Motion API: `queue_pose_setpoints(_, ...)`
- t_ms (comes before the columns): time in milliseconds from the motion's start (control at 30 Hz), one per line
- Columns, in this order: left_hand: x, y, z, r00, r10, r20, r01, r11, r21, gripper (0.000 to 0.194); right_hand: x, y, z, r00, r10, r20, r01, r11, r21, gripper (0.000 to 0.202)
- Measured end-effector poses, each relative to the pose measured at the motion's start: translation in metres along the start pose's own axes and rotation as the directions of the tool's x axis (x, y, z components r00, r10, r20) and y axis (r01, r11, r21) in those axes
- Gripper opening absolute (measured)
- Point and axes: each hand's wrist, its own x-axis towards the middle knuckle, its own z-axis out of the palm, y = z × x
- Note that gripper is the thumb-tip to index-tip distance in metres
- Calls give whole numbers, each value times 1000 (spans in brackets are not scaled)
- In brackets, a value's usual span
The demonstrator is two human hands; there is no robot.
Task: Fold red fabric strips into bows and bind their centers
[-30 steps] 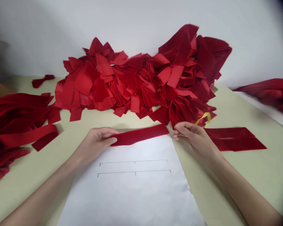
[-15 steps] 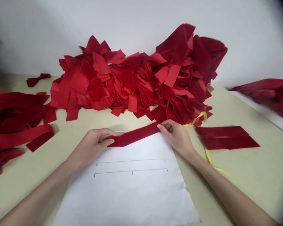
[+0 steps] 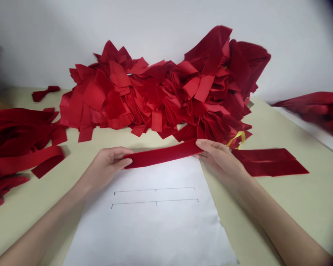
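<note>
A strip of red velvet ribbon [image 3: 162, 154] is stretched between my two hands above the far edge of a white paper sheet [image 3: 155, 236]. My left hand [image 3: 108, 164] pinches its left end between thumb and fingers. At the right end, my right hand [image 3: 220, 155] grips the ribbon with the thumb on top and fingers underneath. The ribbon slopes up slightly to the right. Two ruled black lines with end and middle ticks are drawn on the paper, nearer to me than the ribbon.
A large heap of cut red ribbon pieces [image 3: 155, 99] lies along the wall. More red ribbon [image 3: 16, 129] is piled at left. Flat red strips [image 3: 269, 162] lie right of my right hand, beside a yellow band [image 3: 237, 138]. Further red cloth [image 3: 316, 107] is at far right.
My right hand has moved right and taken a fuller hold on the ribbon's end. The ribbon is now straighter, and its left end has risen slightly with my left hand.
</note>
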Motion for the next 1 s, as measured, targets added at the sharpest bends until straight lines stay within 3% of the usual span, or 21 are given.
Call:
queue_pose_setpoints(200, 0, 1, -1, 997, -44, -61, 45, 999, 12, 30, 0, -1, -7, 998, -21, -51, 19, 999, -38, 18)
queue_pose_setpoints(500, -2, 7, 2, 996, -21, -92, 20, 1000, -13, 28, 2, 3, -15, 993, -55, -109, 50, 998, -46, 18)
queue_pose_setpoints(800, 3, -3, -1, 995, -101, 9, 101, 976, -195, 25, -8, -5, -4, 983, -101, -153, 104, 995, 10, 15)
queue_pose_setpoints(900, 4, -3, -2, 995, -96, 8, 95, 974, -207, 24, -9, -4, 0, 966, -163, -199, 148, 985, -88, 11)
queue_pose_setpoints(1000, 4, -2, -6, 994, -103, -24, 98, 982, -159, 24, -12, -1, 3, 961, -218, -170, 165, 946, -278, 15)
